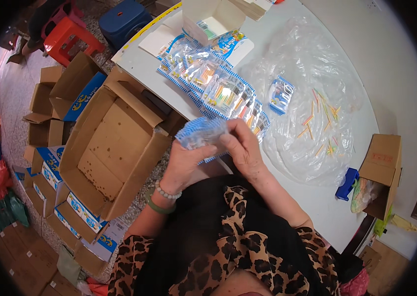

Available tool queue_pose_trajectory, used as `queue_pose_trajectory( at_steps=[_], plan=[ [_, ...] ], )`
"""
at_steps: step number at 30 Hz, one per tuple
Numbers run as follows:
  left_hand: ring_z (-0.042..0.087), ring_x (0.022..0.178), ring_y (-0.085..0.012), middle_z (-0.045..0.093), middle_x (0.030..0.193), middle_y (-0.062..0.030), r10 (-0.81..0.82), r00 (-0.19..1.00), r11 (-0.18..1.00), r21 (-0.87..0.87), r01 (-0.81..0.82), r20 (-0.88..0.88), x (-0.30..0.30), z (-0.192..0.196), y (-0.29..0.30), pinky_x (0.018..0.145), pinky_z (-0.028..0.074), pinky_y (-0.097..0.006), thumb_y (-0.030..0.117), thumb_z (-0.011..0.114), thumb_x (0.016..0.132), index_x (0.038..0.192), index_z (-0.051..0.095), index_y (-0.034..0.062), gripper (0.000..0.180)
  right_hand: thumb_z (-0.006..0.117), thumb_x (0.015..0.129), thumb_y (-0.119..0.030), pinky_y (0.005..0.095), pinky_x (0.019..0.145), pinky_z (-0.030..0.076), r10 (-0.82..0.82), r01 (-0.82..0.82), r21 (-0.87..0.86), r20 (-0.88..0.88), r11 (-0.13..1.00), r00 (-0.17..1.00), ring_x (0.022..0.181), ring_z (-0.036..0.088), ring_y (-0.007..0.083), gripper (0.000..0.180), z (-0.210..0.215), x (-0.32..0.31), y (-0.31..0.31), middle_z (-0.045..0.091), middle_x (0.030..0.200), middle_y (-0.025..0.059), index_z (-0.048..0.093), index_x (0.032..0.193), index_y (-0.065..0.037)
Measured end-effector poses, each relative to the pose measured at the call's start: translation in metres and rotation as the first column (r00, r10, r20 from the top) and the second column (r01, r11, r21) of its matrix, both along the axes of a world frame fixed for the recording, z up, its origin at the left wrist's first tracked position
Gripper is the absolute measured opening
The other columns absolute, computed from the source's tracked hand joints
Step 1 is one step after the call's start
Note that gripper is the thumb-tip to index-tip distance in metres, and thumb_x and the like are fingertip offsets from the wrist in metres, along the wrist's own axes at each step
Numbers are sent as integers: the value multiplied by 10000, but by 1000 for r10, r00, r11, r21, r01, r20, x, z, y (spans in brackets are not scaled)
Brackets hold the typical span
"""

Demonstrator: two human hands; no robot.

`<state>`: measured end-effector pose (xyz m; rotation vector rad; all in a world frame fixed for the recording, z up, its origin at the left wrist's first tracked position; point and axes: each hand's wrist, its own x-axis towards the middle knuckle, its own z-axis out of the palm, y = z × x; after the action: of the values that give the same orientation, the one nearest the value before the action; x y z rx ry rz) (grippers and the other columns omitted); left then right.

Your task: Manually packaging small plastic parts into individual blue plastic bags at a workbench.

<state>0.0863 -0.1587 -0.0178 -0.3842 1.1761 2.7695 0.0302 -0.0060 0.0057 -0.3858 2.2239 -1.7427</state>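
Between my hands, in front of my body at the table's near edge, is a clear plastic packet (200, 133) with blue printed edges. My left hand (184, 160) grips its lower left side, thumb over the front. At its right end my right hand (242, 148) pinches the edge; the fingertips are partly hidden behind the plastic. Just beyond lies a pile of similar packets (223, 93) holding thin coloured sticks. One separate small packet (281, 94) rests on a crumpled clear plastic sheet (297, 54). Loose pink, yellow and orange sticks (308, 120) are scattered over that sheet.
An opened white and blue box (235, 47) stands behind the packets. Left of the table is a large open cardboard carton (120, 133), with several smaller boxes (65, 207) around it. A blue object (347, 183) and a tipped carton (381, 163) sit at the right edge. Stools (70, 39) stand far left.
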Motion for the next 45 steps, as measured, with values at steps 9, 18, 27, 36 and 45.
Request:
queue_pose_trajectory(
  at_steps=[9, 18, 27, 36, 45],
  plan=[
    [620, 954, -145, 653, 1063, -60, 105, 994, 982, -160, -102, 10, -8, -6, -19, 856, 506, -293, -40, 665, 798, 1138, 595, 33, 355, 690, 757, -382, 441, 723, 481, -11, 308, 720, -385, 622, 923, 878, 616, 347, 594, 9, -59, -43, 600, 940, 202, 441, 1152, -13],
    [610, 1002, -175, 633, 1116, -82, 60, 997, 997, -47, -58, 52, -15, -13, -20, 896, 489, -317, -16, 619, 835, 1184, 562, 6, 354, 690, 725, -176, 349, 695, 496, -309, 283, 446, -15, 849, 951, 825, 604, 228, 673, 3, -64, -28, 571, 924, 125, 393, 1304, -5],
    [603, 1028, -190, 621, 1143, -93, 70, 996, 998, 0, -70, 53, -23, -17, -18, 918, 480, -331, -37, 591, 841, 1187, 554, 4, 350, 698, 671, 14, 254, 660, 485, -296, 293, 321, -41, 901, 954, 761, 576, 137, 694, -14, -69, -10, 577, 833, 52, 397, 1296, 13],
    [606, 1017, -177, 638, 1107, -79, 173, 984, 985, -33, -172, 42, -19, -13, -8, 900, 484, -313, -52, 580, 826, 1184, 558, 11, 364, 659, 711, 21, 271, 822, 478, 16, 136, -326, 423, 936, 906, 861, 613, 126, 309, 19, -33, 15, 658, 952, 50, 621, 1015, -14],
    [591, 1004, -138, 612, 1131, -46, 46, 992, 992, -110, -59, -120, -10, 1, 9, 893, 469, -287, -12, 596, 833, 1213, 532, 6, 386, 630, 793, -6, 260, 793, 475, 0, 41, -147, 271, 988, 963, 886, 578, 104, 280, -22, -6, 8, 624, 945, 18, 585, 1069, -10]
  ],
)
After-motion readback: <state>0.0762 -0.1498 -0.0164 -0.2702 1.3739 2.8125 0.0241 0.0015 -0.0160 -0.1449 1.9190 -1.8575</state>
